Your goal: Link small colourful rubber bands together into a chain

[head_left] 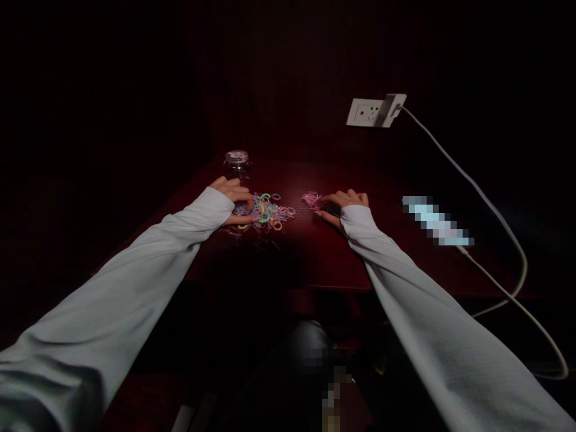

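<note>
1. Head view: both your arms reach forward in pale sleeves (135, 282) over a dark red desk (292, 258). The room around it is nearly black.
2. Your left hand (231, 195) lies at the left edge of a pile of rings (267, 211). It is cupped and not closed, with the fingers curled over the top of the pile and the thumb along its near side, touching the rings.
3. The rings are small loops in pink, green, yellow, blue and purple. They lie loose on the desk between your two hands, closer to the left one.
4. Your right hand (344, 204) rests low on the desk with its fingers pointing left. The fingertips meet a small pink bunch (311, 199) that lies apart from the pile. Whether they pinch it cannot be told in this light.
5. A clear jar (237, 165) stands upright just behind your left hand, with something pink at its top.
6. On the back wall to the right is a white socket (366, 112) with a plug (392, 109) in it. A white cable (472, 186) runs from the plug down across the right of the desk and off its near edge.
</note>
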Available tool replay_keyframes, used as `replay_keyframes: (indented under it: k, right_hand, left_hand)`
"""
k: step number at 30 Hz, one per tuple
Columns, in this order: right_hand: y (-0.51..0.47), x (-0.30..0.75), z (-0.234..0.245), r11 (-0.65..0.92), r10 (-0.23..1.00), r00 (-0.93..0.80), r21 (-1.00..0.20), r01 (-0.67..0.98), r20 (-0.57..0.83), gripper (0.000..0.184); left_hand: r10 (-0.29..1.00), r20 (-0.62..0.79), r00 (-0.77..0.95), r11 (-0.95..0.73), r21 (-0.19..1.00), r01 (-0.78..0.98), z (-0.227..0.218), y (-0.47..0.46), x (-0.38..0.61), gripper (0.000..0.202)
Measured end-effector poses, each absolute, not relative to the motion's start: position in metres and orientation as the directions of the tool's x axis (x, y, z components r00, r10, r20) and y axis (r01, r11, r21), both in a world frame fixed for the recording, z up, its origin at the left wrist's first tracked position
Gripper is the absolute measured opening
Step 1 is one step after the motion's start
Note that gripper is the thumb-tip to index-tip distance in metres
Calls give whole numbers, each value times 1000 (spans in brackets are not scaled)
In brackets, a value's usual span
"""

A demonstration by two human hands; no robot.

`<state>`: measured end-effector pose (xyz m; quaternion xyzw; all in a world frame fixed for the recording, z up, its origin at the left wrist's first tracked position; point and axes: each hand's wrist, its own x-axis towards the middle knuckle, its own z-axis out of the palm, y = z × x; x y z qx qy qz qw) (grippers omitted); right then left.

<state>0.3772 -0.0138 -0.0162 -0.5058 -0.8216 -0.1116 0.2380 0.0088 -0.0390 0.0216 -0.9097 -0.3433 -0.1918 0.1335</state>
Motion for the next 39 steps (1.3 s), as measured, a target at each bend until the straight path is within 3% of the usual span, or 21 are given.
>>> replay_keyframes:
  k: [5, 9, 14, 19, 25, 32, 39]
  right_hand:
    - [-16, 375, -12, 454, 783, -362, -67, 889, 506, 31]
    - [-21, 367, -10, 461, 752, -365, -43, 886, 549, 29]
    - [-46, 323, -6, 600, 668, -505, 6, 800, 546, 34]
    - [-73, 273, -9, 712, 622, -581, -72, 698, 525, 44]
    - [-74, 267, -18, 709, 661, -533, -210, 673, 528, 39]
    - [-72, 268, -19, 701, 668, -520, -215, 680, 532, 39]
    - [-70, 267, -20, 684, 670, -489, -208, 700, 558, 36]
  left_hand:
    - [594, 380, 709, -743, -78, 665, 20, -36, 8, 33]
    - [589, 418, 691, -743, -55, 667, 18, -38, 11, 30]
    - [603, 481, 637, -703, -58, 709, 17, -36, 11, 28]
    - [639, 524, 563, -637, -50, 769, 18, -27, 1, 27]
    - [668, 529, 524, -593, -48, 804, 22, -25, -7, 16]
    - [683, 508, 525, -557, -104, 824, 29, -35, -1, 26]
    - [591, 486, 644, -723, -34, 690, 18, -38, 8, 28]
